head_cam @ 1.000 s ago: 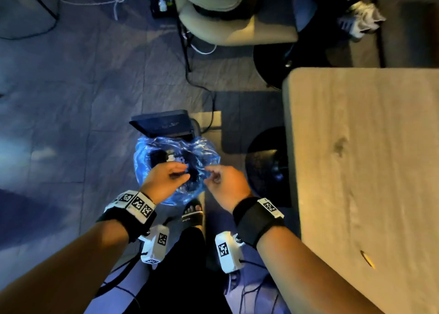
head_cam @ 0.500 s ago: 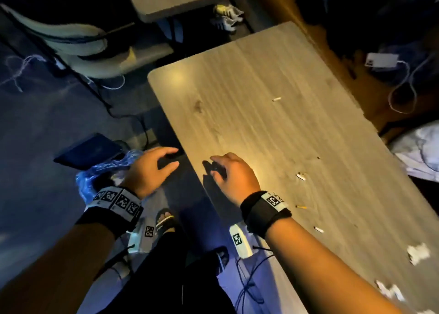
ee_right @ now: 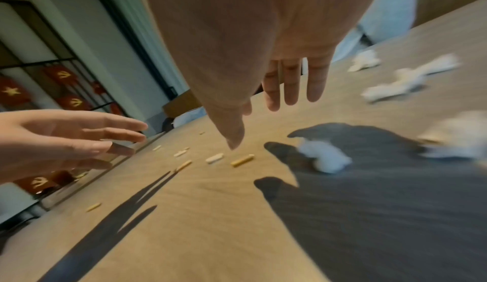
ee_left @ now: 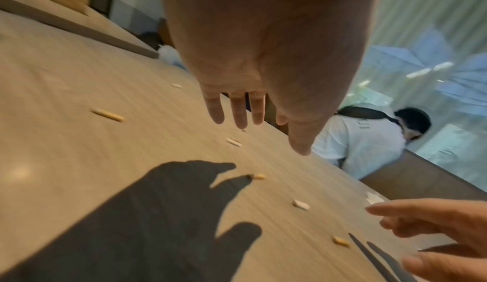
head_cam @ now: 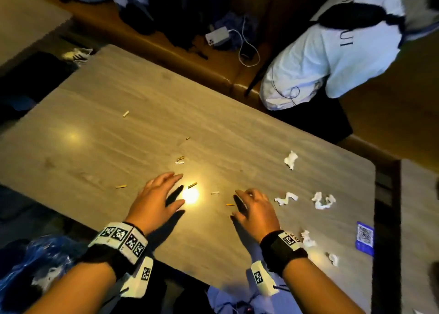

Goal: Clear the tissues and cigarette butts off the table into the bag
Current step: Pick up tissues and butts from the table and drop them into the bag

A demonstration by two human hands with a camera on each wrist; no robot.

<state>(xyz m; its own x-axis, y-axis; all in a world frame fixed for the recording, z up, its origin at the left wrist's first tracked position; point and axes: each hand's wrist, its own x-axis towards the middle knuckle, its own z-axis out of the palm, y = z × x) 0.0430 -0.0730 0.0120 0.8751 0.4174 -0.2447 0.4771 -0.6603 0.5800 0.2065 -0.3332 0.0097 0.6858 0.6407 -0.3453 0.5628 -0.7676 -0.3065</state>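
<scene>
left fingers (head_cam: 174, 178): straight, slightly spread, holding nothing, above the table
right fingers (head_cam: 244, 193): loosely bent, apart, holding nothing (contact with the wood: cannot tell)
left hand (head_cam: 154, 199): nearest butt (head_cam: 192, 185) lies just off its fingertips
right hand (head_cam: 255, 211): another butt (head_cam: 230, 204) just beside the index finger; a white one (head_cam: 214, 192) between the two hands
butts: more scattered further up the table (head_cam: 118, 147), all lying flat and apart
tissues: crumpled scraps right of the right hand, closest one (head_cam: 286, 198) near it, others (head_cam: 323, 201) beyond
bag (head_cam: 35, 266): blue plastic, low left, off the table edge
handling, butts: light, small, likely roll; pinch across the middle with thumb and fingertip, or sweep several to the edge
handling, tissues: soft, weightless, crush easily; bunch whole in the palm
risk: ash smears, scraps drift when swept fast
</scene>
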